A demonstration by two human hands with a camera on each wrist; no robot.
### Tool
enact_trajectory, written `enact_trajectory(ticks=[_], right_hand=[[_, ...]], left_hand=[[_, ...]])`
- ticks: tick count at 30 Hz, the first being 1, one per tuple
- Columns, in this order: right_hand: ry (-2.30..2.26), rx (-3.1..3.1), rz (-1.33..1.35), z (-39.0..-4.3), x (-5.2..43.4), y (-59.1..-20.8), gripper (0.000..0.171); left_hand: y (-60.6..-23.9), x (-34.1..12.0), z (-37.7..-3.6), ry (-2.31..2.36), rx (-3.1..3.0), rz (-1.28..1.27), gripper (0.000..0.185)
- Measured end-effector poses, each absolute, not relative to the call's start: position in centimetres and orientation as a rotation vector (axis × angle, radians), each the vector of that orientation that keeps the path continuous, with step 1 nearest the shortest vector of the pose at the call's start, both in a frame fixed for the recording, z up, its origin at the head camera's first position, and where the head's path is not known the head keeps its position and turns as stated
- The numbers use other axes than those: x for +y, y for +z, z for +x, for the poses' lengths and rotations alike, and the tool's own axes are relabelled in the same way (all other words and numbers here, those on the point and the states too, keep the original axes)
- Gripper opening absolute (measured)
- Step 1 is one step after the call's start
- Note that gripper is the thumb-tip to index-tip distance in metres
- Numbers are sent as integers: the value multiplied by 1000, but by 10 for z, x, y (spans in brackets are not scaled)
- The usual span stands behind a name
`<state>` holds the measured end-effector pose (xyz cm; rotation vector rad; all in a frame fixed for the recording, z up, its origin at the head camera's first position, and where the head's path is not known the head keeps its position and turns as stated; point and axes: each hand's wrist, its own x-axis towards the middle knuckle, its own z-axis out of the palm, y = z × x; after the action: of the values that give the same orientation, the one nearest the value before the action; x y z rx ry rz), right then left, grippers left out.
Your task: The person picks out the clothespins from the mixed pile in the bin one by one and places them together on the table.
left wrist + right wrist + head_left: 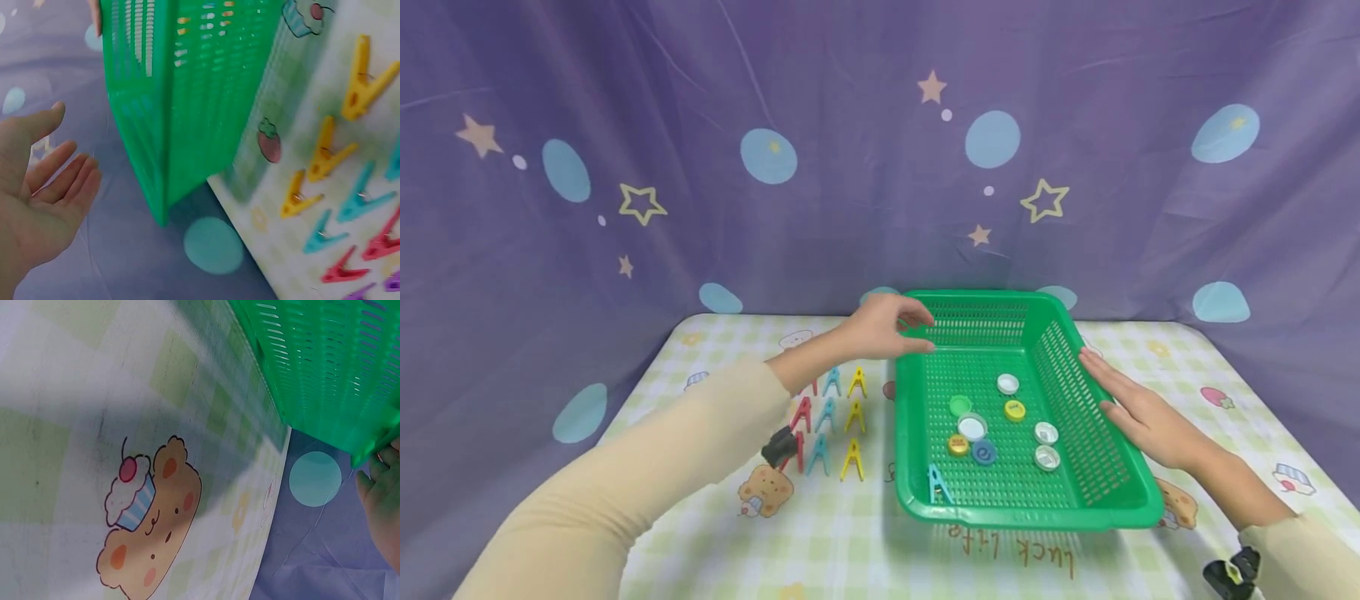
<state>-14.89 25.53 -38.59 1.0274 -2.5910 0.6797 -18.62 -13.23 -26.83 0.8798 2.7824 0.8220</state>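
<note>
A green basket (916, 492) stands on the table, holding several bottle caps (972, 427) in white, yellow, green and blue. One blue clothespin (937, 483) leans inside its near left corner. My left hand (887, 327) hovers by the basket's far left rim, with fingers loosely bent and nothing in them; the left wrist view shows the same hand (53, 194) apart from the basket. With extended fingers, my right hand (1138, 417) touches the right rim. Only part of that hand (386, 500) shows in the right wrist view, at the rim.
Left of the basket, clothespins lie in rows: yellow (854, 417), blue (826, 413) and red (802, 414). The left wrist view also shows a purple clothespin (392, 282). A checked cloth (835, 542) covers the table, and a purple curtain (880, 225) hangs behind it.
</note>
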Motion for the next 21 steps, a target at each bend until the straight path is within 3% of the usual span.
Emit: enact_trajectory(ticks=[10,21], right_hand=[[689,-2594,1024,-149,257,-387,59],[694,-2600,1012,-150,257,-387,59]], left_hand=[[-270,-69,-204,409,2483,1041,29],[-303,-36,-189,-59,2131,927,16]])
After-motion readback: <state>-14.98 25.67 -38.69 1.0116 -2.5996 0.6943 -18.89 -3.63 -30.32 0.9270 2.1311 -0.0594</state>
